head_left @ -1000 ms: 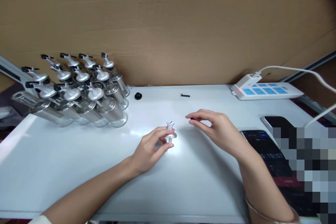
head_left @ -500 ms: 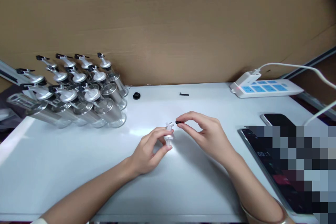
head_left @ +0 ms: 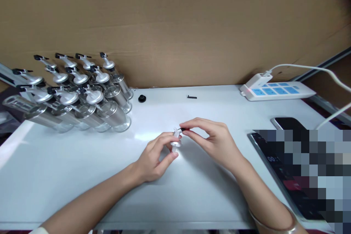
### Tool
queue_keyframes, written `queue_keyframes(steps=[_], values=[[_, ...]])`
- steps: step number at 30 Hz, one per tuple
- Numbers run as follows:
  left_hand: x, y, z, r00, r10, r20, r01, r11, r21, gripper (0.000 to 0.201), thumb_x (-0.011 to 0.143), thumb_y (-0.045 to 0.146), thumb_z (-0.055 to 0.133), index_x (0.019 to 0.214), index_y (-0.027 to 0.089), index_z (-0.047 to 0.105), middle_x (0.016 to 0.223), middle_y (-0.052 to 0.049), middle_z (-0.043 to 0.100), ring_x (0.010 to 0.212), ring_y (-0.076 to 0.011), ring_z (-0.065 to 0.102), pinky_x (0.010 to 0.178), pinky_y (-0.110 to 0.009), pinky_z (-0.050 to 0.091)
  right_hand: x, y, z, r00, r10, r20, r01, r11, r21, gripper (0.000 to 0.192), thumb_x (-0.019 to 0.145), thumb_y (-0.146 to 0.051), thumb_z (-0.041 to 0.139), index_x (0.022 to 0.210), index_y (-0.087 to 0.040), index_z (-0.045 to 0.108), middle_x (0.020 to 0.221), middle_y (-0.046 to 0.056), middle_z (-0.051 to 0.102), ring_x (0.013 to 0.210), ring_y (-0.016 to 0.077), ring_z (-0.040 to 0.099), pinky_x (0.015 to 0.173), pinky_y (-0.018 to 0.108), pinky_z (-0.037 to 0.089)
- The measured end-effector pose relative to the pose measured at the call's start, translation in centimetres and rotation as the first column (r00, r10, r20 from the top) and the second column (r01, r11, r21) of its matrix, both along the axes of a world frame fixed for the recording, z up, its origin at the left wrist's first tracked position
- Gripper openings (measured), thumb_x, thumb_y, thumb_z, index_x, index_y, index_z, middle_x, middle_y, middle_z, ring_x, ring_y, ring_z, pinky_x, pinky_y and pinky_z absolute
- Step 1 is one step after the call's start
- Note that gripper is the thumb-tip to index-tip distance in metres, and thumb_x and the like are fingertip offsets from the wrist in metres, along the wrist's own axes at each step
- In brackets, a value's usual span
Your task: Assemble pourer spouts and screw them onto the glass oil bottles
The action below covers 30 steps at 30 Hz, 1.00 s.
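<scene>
A person's left hand (head_left: 157, 159) pinches a silver pourer spout (head_left: 176, 143) between thumb and fingers, holding it upright above the middle of a white counter (head_left: 137, 201). The right hand (head_left: 212, 139) grips a small black piece (head_left: 182, 129) in its fingertips at the spout's angled tip; whether the piece is seated there cannot be told. Beyond the hands, a thin black strip (head_left: 192, 97) and a round black stopper (head_left: 142, 98) lie apart near the back edge. To the left, glass-and-metal bottles (head_left: 112, 114) stand clustered in rows, topped with silver spouts. At right are a white power strip (head_left: 305, 92) with a charger (head_left: 257, 80) plugged in and two phones (head_left: 287, 122), partly pixelated. Brown cardboard (head_left: 175, 29) forms the backdrop.
</scene>
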State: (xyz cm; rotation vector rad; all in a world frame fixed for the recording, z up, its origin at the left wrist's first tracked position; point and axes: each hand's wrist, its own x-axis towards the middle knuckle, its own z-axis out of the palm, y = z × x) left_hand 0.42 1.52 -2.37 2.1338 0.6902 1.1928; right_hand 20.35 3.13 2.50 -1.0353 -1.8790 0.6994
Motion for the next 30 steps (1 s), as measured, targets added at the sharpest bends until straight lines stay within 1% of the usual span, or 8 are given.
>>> queue_keyframes(steps=[3,9,11,15,16,18,23,30], values=[[0.0,0.0,-0.1,1.0,-0.013,0.013,0.013,1.0,-0.015,0.034,0.09,0.015,0.051,0.122,0.022,0.045,0.109,-0.01,0.058,0.084,-0.0147,0.063,0.073,-0.026,0.053,0.1,-0.1,0.3,0.998,-0.033,-0.053,0.025,0.988,-0.153,0.024,0.08,-0.022,0.068,0.104,-0.022,0.068,0.087,0.003,0.074,0.079,0.017,0.07,0.073,0.028,0.055],[0.0,0.0,-0.2,1.0,-0.024,0.019,0.025,0.999,-0.031,0.033,0.091,0.016,0.05,0.122,0.023,0.045,0.11,-0.01,0.059,0.074,-0.012,0.062,0.073,-0.027,0.053,0.1,0.3,0.6,0.949,-0.083,-0.303,-0.062,0.896,-0.441,0.015,0.079,-0.033,0.068,0.084,-0.019,0.072,0.076,0.003,0.071,0.074,0.0145,0.066,0.073,0.027,0.052],[0.0,0.0,-0.2,1.0,-0.025,0.01,0.025,1.0,-0.012,0.033,0.091,0.017,0.049,0.123,0.023,0.044,0.109,-0.011,0.059,0.073,-0.0118,0.061,0.073,-0.027,0.054,0.1,0.5,0.5,0.879,-0.121,-0.462,-0.2,0.785,-0.586,0.02,0.079,-0.036,0.068,0.085,-0.017,0.072,0.068,0.002,0.068,0.061,0.01,0.061,0.062,0.022,0.051],[0.1,0.0,0.0,1.0,-0.019,-0.006,0.019,0.999,0.034,0.034,0.092,0.017,0.049,0.124,0.022,0.043,0.108,-0.01,0.059,0.079,-0.0131,0.062,0.071,-0.025,0.055,-0.1,0.7,0.2,0.72,-0.178,-0.671,-0.56,0.424,-0.712,0.027,0.079,-0.036,0.069,0.096,-0.016,0.07,0.065,0.0,0.065,0.042,0.003,0.048,0.036,0.012,0.035],[0.1,0.0,0.0,1.0,-0.01,-0.005,0.01,0.999,0.04,0.033,0.092,0.018,0.048,0.124,0.022,0.043,0.107,-0.01,0.059,0.08,-0.0133,0.062,0.071,-0.025,0.055,-0.1,0.8,0.1,0.69,-0.186,-0.7,-0.616,0.357,-0.702,0.027,0.079,-0.034,0.069,0.099,-0.017,0.069,0.064,0.0,0.065,0.04,0.0025,0.047,0.032,0.011,0.03],[0.1,0.0,0.0,1.0,0.004,-0.011,-0.004,0.999,0.051,0.033,0.092,0.018,0.048,0.125,0.022,0.042,0.108,-0.01,0.06,0.081,-0.0134,0.062,0.071,-0.024,0.055,-0.2,0.8,-0.2,0.644,-0.207,-0.736,-0.68,0.287,-0.675,0.024,0.08,-0.029,0.067,0.1,-0.017,0.067,0.063,0.0,0.065,0.038,0.0028,0.049,0.029,0.009,0.028],[0.0,0.1,-0.2,0.998,0.012,-0.068,-0.005,0.996,0.09,0.032,0.093,0.018,0.048,0.124,0.022,0.042,0.108,-0.01,0.06,0.077,-0.0125,0.062,0.071,-0.025,0.055,-0.4,1.0,-0.6,0.581,-0.243,-0.777,-0.721,0.29,-0.629,0.01,0.079,-0.019,0.065,0.088,-0.014,0.066,0.066,0.003,0.069,0.044,0.0041,0.058,0.033,0.007,0.037],[0.1,0.1,0.2,0.994,0.014,-0.109,0.0,0.992,0.126,0.028,0.094,0.021,0.046,0.122,0.021,0.044,0.107,-0.01,0.061,0.073,-0.0127,0.063,0.068,-0.026,0.055,-0.8,0.8,0.0,0.603,-0.286,-0.745,-0.679,0.306,-0.668,0.01,0.07,-0.016,0.071,0.079,-0.012,0.068,0.058,0.001,0.069,0.041,0.0046,0.059,0.037,0.008,0.044]])
